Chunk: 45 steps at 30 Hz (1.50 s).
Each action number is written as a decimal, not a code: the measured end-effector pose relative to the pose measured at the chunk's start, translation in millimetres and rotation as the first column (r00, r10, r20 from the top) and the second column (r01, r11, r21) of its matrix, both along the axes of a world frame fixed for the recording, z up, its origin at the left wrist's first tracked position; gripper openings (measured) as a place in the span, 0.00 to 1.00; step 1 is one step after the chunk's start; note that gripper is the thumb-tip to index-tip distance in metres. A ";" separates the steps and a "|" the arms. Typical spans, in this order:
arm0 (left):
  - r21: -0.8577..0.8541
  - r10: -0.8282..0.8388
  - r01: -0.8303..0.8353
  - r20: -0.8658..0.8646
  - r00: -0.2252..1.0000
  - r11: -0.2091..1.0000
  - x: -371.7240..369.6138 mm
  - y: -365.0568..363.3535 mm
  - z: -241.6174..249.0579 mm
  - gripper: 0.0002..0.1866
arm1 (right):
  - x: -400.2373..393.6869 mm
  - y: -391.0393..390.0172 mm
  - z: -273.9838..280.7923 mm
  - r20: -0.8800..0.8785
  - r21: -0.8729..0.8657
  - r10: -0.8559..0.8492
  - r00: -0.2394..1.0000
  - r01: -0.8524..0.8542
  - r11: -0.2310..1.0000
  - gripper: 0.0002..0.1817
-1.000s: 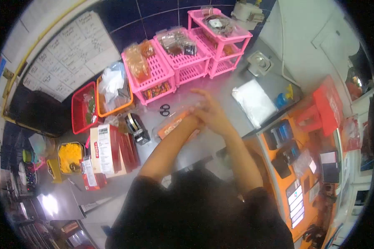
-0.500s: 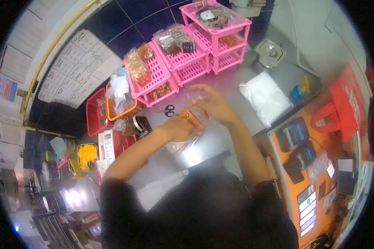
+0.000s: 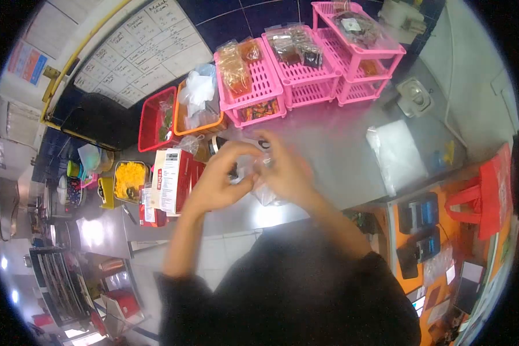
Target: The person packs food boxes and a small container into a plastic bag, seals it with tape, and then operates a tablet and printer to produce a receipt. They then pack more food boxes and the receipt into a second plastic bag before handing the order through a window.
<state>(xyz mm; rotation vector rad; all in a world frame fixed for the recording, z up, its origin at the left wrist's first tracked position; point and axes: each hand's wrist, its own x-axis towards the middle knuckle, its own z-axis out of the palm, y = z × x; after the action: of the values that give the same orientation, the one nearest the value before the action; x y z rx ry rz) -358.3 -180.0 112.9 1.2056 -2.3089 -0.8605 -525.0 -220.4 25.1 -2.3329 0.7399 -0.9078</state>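
Both my hands are close together over the steel counter [image 3: 334,150], around a clear plastic bag [image 3: 265,193]. My left hand [image 3: 222,176] curves round with its fingers and thumb closed on the bag's left side. On the right, my right hand [image 3: 282,176] has its fingers bent in and closed on the same bag, slightly blurred. The bag hangs below the fingers, and its contents are too blurred to make out. Part of a black-handled pair of scissors [image 3: 263,143] shows behind my right hand.
Pink racks [image 3: 311,86] with packets stand at the back. Left are an orange basket [image 3: 181,118], a red basket [image 3: 150,124], a red-and-white box [image 3: 173,179] and a tray of yellow food [image 3: 131,180]. A stack of white plastic [image 3: 395,155] lies right.
The camera view has shifted, so the counter's things appear elsewhere. My hands have come together at the bag. The orange object that was under my left hand no longer shows clearly.
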 end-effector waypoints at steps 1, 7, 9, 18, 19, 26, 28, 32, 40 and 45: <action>-0.129 0.225 -0.248 -0.171 0.959 0.960 -4.8 11.1 -16.2 0.35 | -8.1 0.3 26.3 0.281 0.506 -0.154 0.947 -0.010 0.862 0.32; 0.535 0.564 -0.308 -0.421 0.710 0.787 -39.6 1.4 -216.9 0.33 | 7.3 44.4 11.6 0.192 0.544 -0.046 0.980 -0.067 0.836 0.27; 0.472 0.594 -0.400 -0.393 0.702 0.786 -47.9 -23.1 -268.6 0.26 | -7.3 54.8 0.4 -0.205 0.080 0.034 0.978 -0.018 0.997 0.29; -0.191 0.632 -0.777 -0.483 0.606 0.599 -94.6 -50.0 -199.2 0.11 | -63.5 9.9 -93.4 -0.436 0.072 -0.170 0.884 0.223 0.972 0.61; 0.061 0.711 -0.774 -0.445 0.544 0.630 -100.7 -42.6 -184.9 0.13 | -51.5 15.7 -94.3 -0.426 0.077 -0.167 0.889 0.219 0.973 0.61; -0.109 0.689 -0.714 -0.198 0.698 0.692 -103.0 26.5 -208.5 0.18 | -8.9 21.0 -137.6 -0.190 -0.234 -0.587 0.787 0.544 0.806 0.33; 0.138 0.675 -0.689 -0.406 0.616 0.711 -105.5 44.9 -160.1 0.21 | -12.2 16.5 -151.7 -0.101 -0.289 -0.559 0.823 0.513 0.808 0.29; 0.680 0.620 -0.428 -0.050 0.783 0.595 -76.3 139.5 -123.3 0.34 | -26.8 1.3 -187.0 0.046 0.167 -0.555 0.831 0.541 0.824 0.26; -0.301 0.651 -0.653 -0.121 0.749 0.695 -27.2 124.9 -174.1 0.66 | -80.2 32.0 -8.4 -0.419 -0.069 -0.359 0.834 0.365 0.928 0.26; -0.004 0.085 -0.232 -0.924 0.372 0.973 -2.0 118.8 -143.9 0.64 | -19.8 65.5 98.7 -0.749 -0.158 -0.207 0.629 0.134 0.978 0.26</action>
<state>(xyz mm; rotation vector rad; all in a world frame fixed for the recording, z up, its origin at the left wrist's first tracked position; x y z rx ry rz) -360.2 -61.1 -31.0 0.5658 -1.2384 -0.9391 -544.9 -154.9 123.9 -2.7483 1.2889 0.0699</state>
